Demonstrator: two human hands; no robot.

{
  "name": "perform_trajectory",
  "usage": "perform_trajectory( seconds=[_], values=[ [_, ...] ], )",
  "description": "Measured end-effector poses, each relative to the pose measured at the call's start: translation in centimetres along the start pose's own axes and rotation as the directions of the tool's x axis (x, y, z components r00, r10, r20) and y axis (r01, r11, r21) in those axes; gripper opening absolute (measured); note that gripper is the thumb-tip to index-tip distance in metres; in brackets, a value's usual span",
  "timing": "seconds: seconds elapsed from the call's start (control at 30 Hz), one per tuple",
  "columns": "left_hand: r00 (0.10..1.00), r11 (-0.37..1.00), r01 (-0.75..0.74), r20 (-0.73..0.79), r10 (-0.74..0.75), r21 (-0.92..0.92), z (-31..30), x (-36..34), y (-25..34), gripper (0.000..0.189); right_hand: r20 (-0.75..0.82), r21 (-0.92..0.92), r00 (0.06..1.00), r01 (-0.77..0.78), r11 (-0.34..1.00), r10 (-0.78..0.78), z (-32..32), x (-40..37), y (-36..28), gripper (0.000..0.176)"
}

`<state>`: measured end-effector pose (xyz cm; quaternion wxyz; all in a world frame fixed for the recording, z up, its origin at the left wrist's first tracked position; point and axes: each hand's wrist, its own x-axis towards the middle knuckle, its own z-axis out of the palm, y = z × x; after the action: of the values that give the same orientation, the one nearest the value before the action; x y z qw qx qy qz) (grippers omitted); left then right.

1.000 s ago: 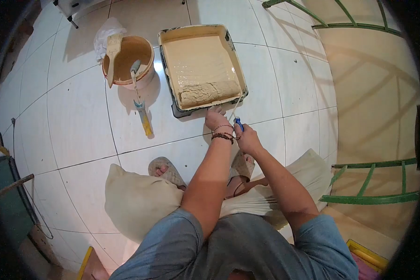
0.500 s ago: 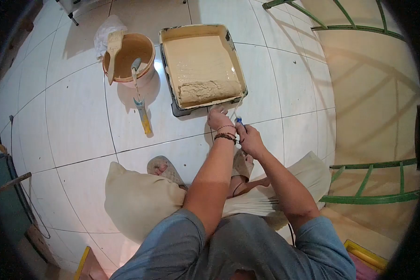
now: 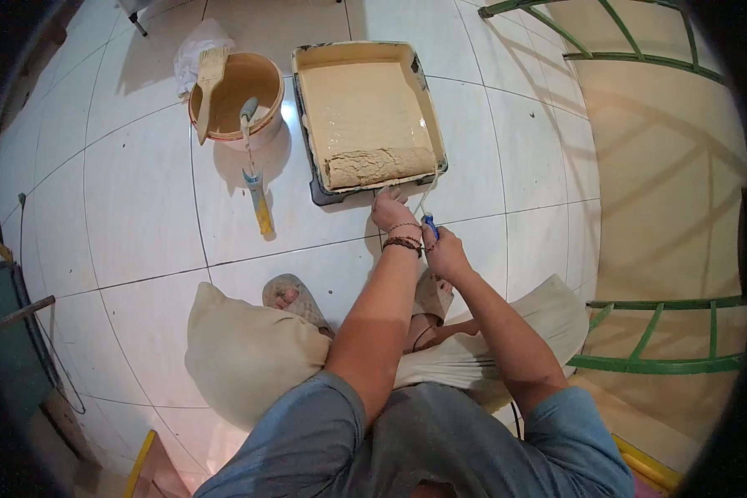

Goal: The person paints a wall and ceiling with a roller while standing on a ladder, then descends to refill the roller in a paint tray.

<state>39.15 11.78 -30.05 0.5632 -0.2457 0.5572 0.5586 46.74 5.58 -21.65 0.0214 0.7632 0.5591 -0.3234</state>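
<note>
A paint tray (image 3: pixel 363 100) with beige paint lies on the tiled floor. A large paint-covered roller (image 3: pixel 380 167) rests across its near end. My right hand (image 3: pixel 446 251) is closed on the roller's blue handle (image 3: pixel 430 225), whose thin wire frame runs up to the tray's right corner. My left hand (image 3: pixel 393 209), with bracelets at the wrist, is at the tray's near edge; its fingertips are partly hidden against the rim, and it seems to grip the edge.
A bucket (image 3: pixel 261 127) stands left of the tray, with a wide brush (image 3: pixel 210 87) and a small roller (image 3: pixel 258 199) on its rim. A white bag (image 3: pixel 197 51) sits behind it. Green metal rails (image 3: pixel 660 363) are at the right. Both feet are on the floor.
The view has shifted slightly, so tray and bucket appear a little further right. The roller looks slightly turned, with more rough texture showing. Both hands keep their places.
</note>
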Motion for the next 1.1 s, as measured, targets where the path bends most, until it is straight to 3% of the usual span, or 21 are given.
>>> perform_trajectory(
  seconds=[0.43, 0.5, 0.6, 0.67, 0.73, 0.77, 0.8, 0.87, 0.9, 0.97, 1.07, 1.1],
  values=[
    [0.999, 0.999, 0.037, -0.037, -0.037, -0.005, -0.3, 1.5, 0.5, 0.044, 0.065, -0.161, 0.994, 0.100, 0.982, -0.091, -0.7, 5.0, -2.6, 0.057],
    [0.998, 0.999, 0.040, -0.039, -0.040, -0.011, -0.4, 0.9, 1.3, 0.043, 0.070, -0.088, 0.997, -0.008, 0.996, 0.014, -2.1, 4.8, -5.3, 0.054],
    [0.998, 0.999, 0.046, -0.048, -0.047, -0.023, -0.8, 1.2, 1.6, 0.040, 0.072, -0.059, 0.996, -0.047, 0.997, 0.051, -2.2, 6.5, -6.6, 0.060],
    [0.998, 0.998, 0.047, -0.051, -0.049, -0.032, -0.7, 1.3, 1.6, 0.039, 0.048, -0.118, 0.999, 0.014, 0.993, -0.008, -1.3, 8.7, -6.1, 0.060],
    [0.994, 0.995, 0.076, -0.077, -0.081, -0.067, -0.6, 0.7, 2.0, 0.034, 0.074, -0.048, 0.997, -0.025, 0.999, 0.029, -1.2, 10.0, -6.6, 0.059],
    [0.994, 0.996, 0.081, -0.073, -0.083, -0.036, -0.7, 0.9, 2.2, 0.034, 0.072, -0.131, 0.994, 0.085, 0.988, -0.077, -1.2, 10.7, -6.6, 0.058],
    [0.994, 0.996, 0.076, -0.070, -0.079, -0.043, -0.7, 1.0, 2.4, 0.034, 0.070, -0.133, 0.994, 0.094, 0.987, -0.085, -1.2, 11.5, -6.8, 0.058],
    [0.995, 0.995, 0.095, -0.033, -0.096, -0.035, -0.9, 0.9, 2.2, 0.036, 0.044, -0.234, 0.954, 0.299, 0.925, -0.297, -1.7, 12.0, -7.5, 0.059],
    [0.993, 0.995, 0.100, -0.062, -0.101, -0.021, -0.8, 0.9, 2.2, 0.038, 0.038, -0.237, 0.952, 0.304, 0.923, -0.304, -2.5, 11.8, -8.0, 0.059],
    [0.997, 0.997, 0.065, -0.041, -0.067, -0.042, -0.8, 1.7, 1.8, 0.039, 0.129, 0.173, 0.992, -0.024, 0.985, 0.001, -4.0, 11.3, -9.1, 0.061],
    [0.999, 0.997, 0.037, -0.026, -0.038, -0.064, -1.1, 1.5, 0.5, 0.039, 0.174, 0.164, 0.984, 0.009, 0.986, -0.038, -5.8, 9.1, -5.4, 0.053],
    [1.000, 0.997, 0.019, -0.023, -0.020, -0.070, -1.0, 1.4, 0.5, 0.040, 0.171, 0.157, 0.985, -0.048, 0.986, 0.020, -6.4, 6.8, -5.6, 0.054]
  ],
)
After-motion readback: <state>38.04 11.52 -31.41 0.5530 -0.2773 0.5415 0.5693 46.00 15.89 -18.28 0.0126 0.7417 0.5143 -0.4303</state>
